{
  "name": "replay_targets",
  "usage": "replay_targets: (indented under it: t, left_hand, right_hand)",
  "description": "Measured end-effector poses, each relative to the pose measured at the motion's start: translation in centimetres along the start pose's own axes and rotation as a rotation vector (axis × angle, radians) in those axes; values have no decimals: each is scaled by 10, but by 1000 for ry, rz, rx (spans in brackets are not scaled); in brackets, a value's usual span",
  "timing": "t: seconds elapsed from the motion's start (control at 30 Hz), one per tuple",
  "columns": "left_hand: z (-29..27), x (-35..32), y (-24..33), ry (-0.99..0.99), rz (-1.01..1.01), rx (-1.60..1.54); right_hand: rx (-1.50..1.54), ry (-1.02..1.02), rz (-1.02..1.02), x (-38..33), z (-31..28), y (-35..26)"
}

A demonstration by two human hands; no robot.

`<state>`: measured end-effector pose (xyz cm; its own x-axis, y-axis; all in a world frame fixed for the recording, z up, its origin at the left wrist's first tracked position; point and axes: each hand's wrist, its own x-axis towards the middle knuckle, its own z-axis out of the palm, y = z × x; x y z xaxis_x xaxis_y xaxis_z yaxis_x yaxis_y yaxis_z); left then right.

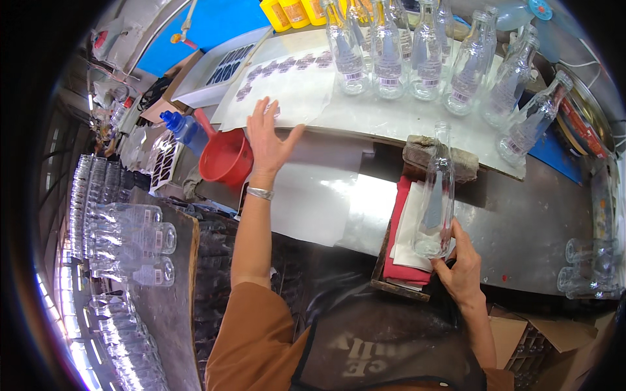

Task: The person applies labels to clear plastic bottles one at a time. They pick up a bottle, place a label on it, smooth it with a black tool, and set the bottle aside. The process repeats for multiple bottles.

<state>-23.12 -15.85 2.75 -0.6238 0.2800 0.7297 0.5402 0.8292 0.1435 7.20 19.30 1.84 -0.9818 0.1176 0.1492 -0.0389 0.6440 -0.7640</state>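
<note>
My right hand (464, 264) grips a clear glass bottle (438, 195) near its base. This bottle rests over a wooden tray (399, 290) holding red cloth (403, 270) and white cloth (405, 228), its neck crossing a rough block (417, 151). My left hand (266, 140) reaches over the near edge of a white sheet (306, 91) bearing rows of dark labels (283, 65), fingers spread. A small label shows beside its fingers; whether they touch it I cannot tell. Close to the left wrist is a red plastic dipper (225, 158).
Several labelled glass bottles (427, 58) stand on the raised white board (365, 114). A blue bottle (186, 132) is beside the dipper. More bottles (153, 241) lie stacked at left, others (590, 267) at far right. Yellow containers (295, 12) stand at the back; a cardboard box (512, 335) is lower right.
</note>
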Motion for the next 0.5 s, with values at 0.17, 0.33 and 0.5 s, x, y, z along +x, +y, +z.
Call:
replay_targets:
  t: [0.17,0.33,0.5]
  left_hand:
    - [-2,-31,-35,-124,15,161]
    - [-2,-24,-56,-56,5,97]
    - [-2,-16,-72,-34,-107,-72]
  right_hand:
    - [-11,7,-19,0,1,3]
    - [1,-5,0,0,0,4]
    - [-34,27,-60,0,3,5]
